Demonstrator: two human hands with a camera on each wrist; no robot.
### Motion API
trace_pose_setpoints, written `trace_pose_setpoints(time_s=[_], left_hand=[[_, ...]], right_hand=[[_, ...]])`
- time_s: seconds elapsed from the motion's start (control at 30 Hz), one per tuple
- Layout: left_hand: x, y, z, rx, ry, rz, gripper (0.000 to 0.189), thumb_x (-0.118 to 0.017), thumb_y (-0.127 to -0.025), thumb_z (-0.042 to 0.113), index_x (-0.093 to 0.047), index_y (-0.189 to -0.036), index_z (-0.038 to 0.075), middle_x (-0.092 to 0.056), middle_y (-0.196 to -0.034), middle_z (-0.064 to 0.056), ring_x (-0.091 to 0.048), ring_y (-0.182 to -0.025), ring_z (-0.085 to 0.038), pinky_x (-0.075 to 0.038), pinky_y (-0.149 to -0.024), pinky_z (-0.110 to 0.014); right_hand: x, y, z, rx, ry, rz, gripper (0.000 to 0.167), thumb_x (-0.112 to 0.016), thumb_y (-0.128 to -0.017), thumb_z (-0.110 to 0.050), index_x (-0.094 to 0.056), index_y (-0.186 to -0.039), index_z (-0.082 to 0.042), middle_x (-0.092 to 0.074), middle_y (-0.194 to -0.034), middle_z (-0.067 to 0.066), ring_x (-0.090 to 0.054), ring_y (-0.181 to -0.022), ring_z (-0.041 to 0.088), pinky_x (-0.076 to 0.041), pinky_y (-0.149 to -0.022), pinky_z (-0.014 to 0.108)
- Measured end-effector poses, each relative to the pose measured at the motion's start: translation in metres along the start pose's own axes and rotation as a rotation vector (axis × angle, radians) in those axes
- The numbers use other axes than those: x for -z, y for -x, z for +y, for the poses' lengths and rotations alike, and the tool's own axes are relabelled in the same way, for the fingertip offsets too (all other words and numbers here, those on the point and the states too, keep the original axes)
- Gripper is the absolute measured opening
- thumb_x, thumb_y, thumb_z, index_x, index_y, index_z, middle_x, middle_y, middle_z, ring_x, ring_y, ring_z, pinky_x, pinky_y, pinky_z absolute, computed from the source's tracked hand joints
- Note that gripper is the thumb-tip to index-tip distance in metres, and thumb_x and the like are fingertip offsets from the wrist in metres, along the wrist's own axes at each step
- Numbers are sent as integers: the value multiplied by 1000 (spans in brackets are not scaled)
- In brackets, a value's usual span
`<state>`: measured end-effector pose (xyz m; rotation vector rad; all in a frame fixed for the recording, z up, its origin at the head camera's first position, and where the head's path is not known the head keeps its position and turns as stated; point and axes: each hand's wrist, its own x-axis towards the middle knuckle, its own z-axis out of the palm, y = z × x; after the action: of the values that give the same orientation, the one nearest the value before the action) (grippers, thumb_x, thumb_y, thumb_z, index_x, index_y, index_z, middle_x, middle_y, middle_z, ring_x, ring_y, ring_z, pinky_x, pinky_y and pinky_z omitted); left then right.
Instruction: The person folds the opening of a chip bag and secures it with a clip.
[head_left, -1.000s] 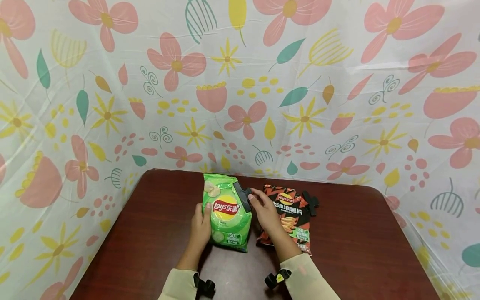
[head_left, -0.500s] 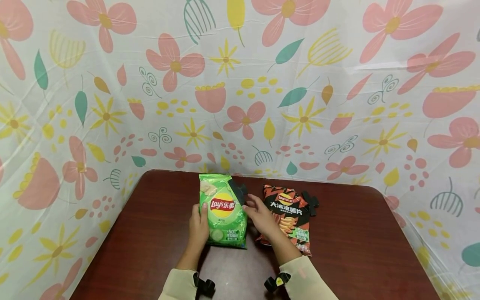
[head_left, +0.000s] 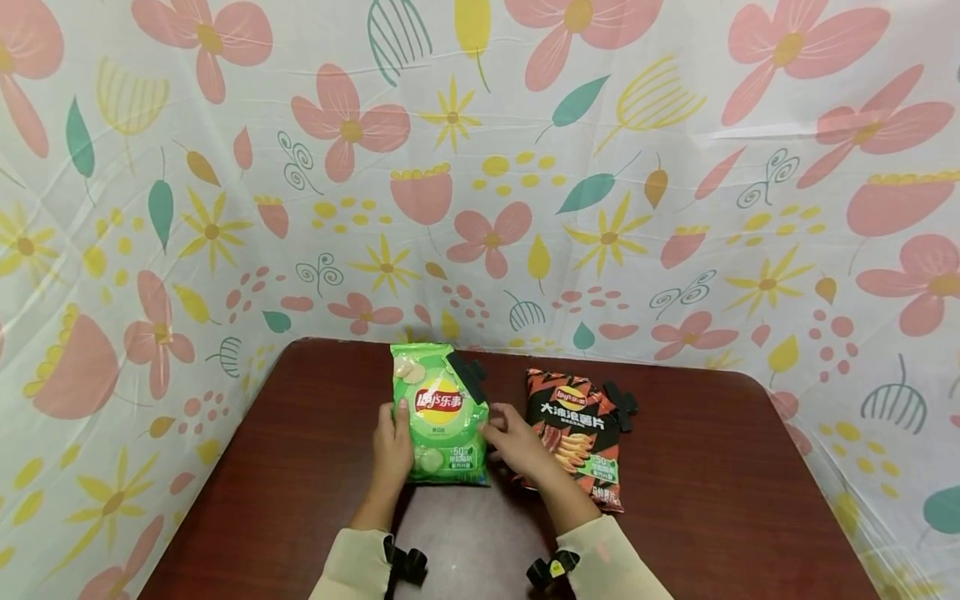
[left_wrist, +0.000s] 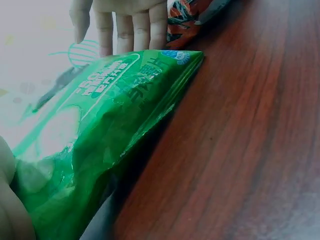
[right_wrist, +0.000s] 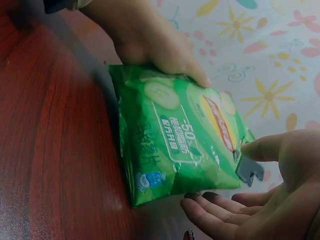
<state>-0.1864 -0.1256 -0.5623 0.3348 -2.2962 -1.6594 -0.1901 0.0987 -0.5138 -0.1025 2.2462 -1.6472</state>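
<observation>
In the head view, my left hand (head_left: 392, 444) grips the left side of a green Lay's potato chip bag (head_left: 438, 437), thumb on its front. The bag leans back with its lower edge at the table. A black bag clip (head_left: 468, 379) sits slantwise across its upper right corner. My right hand (head_left: 517, 446) is at the bag's right edge with fingers fairly straight. In the right wrist view its thumb overlaps the bag beside the clip (right_wrist: 250, 170), and its fingers (right_wrist: 215, 212) lie just past the edge; whether they touch is unclear.
A red and black Lay's chip bag (head_left: 573, 433) lies flat to the right, partly behind my right forearm. Another black clip (head_left: 621, 407) is at its upper right corner. The dark red wooden table (head_left: 712, 500) ends at a flowered cloth backdrop (head_left: 480, 167).
The green bag has moved left and come more upright, my left hand with it. My right hand has left the clip and slid down the bag's right edge.
</observation>
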Motion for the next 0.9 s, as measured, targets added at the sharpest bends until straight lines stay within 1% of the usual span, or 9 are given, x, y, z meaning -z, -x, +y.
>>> trace_pose_setpoints(time_s=[0.1, 0.17, 0.3, 0.37, 0.5, 0.6, 0.7, 0.8, 0.9], left_hand=[[1, -1, 1, 18, 7, -25, 53, -37, -107, 53, -53, -125, 6, -63, -92, -17, -56, -75, -20, -47, -69, -34], [1, -2, 2, 39, 11, -43, 57, -37, -106, 56, -51, -132, 7, -64, -97, -17, -58, -78, -20, -49, -71, -34], [2, -3, 4, 70, 2, -55, 60, -39, -106, 54, -44, -146, 9, -64, -117, -18, -64, -93, -27, -53, -80, -40], [3, -4, 5, 72, -20, -53, 59, -43, -107, 48, -41, -151, 8, -60, -129, -18, -63, -104, -31, -53, -86, -45], [3, -5, 4, 46, -79, -40, 55, -51, -106, 36, -42, -152, 8, -50, -143, -19, -55, -125, -38, -47, -101, -56], [4, -5, 4, 20, -99, -36, 55, -55, -104, 29, -43, -153, 6, -44, -149, -19, -47, -136, -40, -41, -109, -59], [4, -6, 4, -1, -112, -45, 57, -56, -103, 24, -41, -154, 3, -41, -152, -19, -45, -139, -40, -40, -111, -59], [4, -6, 4, -22, -144, -59, 57, -56, -103, 22, -40, -154, 3, -41, -154, -18, -47, -137, -40, -42, -109, -58], [4, -6, 4, -47, -188, -77, 57, -56, -103, 21, -41, -154, 4, -40, -156, -17, -48, -137, -40, -43, -107, -59]], right_hand=[[0, 0, -1, 2, 15, -13, 60, -56, -104, -29, -34, -155, -6, -55, -141, 24, -71, -94, 34, -57, -85, 53], [0, -1, 0, 7, 15, -15, 60, -56, -104, -29, -34, -155, -7, -54, -143, 24, -71, -98, 35, -57, -86, 53], [-1, -2, 4, 16, 21, -28, 62, -55, -105, -29, -32, -157, -5, -51, -147, 26, -69, -106, 38, -56, -91, 55], [-2, -2, 5, 14, 26, -35, 62, -54, -105, -28, -31, -158, -5, -49, -149, 27, -69, -108, 39, -54, -94, 56], [-5, -1, 5, 16, 30, -52, 63, -53, -105, -26, -29, -158, -3, -47, -150, 27, -68, -108, 40, -52, -96, 57], [-7, -2, 5, 22, 29, -56, 62, -53, -105, -25, -30, -158, -2, -48, -150, 27, -68, -110, 40, -52, -97, 57], [-8, -2, 5, 24, 31, -60, 62, -53, -105, -24, -30, -157, -1, -48, -149, 28, -67, -111, 41, -52, -97, 58], [-8, -3, 6, 23, 41, -62, 61, -53, -105, -24, -31, -157, -2, -47, -150, 27, -66, -112, 41, -52, -98, 57], [-9, -3, 8, 23, 70, -58, 60, -55, -104, -26, -35, -157, -4, -48, -150, 27, -67, -112, 40, -53, -94, 55]])
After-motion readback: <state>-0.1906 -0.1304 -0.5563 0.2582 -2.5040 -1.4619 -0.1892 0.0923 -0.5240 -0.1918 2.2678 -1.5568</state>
